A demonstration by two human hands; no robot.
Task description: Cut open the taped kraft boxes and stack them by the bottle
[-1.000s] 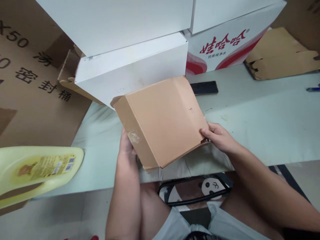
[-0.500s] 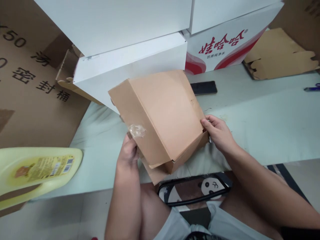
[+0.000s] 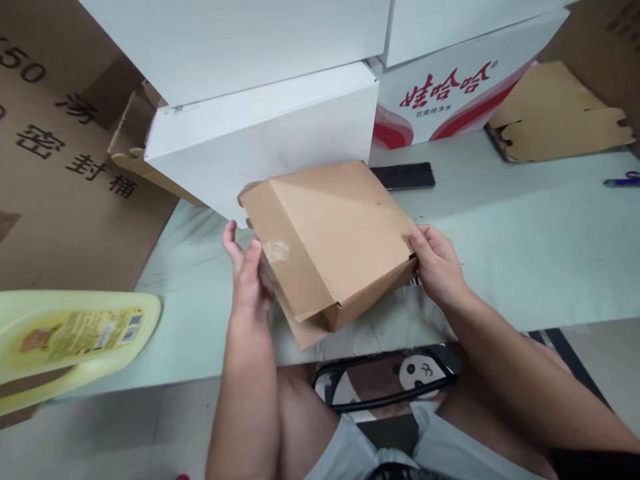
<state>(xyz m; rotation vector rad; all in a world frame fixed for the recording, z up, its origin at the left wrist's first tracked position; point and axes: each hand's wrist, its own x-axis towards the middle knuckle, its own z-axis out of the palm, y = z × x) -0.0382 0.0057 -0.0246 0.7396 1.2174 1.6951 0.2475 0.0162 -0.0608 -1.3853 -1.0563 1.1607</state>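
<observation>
A brown cardboard box (image 3: 345, 233) is tilted over the table in front of me, its flap partly open along the left and near side. A wrinkled piece of clear tape (image 3: 276, 251) sticks to that flap. With my left hand (image 3: 249, 277) I support the box's left edge, thumb on the flap side and index finger raised; the other fingers are hidden behind the cardboard. My right hand (image 3: 439, 263) pinches the right near corner, thumb on top and fingers underneath.
White cartons (image 3: 265, 127) stand along the back, one with red lettering. Near them lie a black phone (image 3: 405, 176), flattened cardboard (image 3: 560, 120) and a blue pen-like item (image 3: 623, 181). A yellow bottle (image 3: 85, 340) is at the left, before a large brown carton (image 3: 75, 220).
The box has tipped flatter, and its flap has swung up and right a little. My left hand has moved up along the flap edge, its index finger now extended. My right hand keeps its corner.
</observation>
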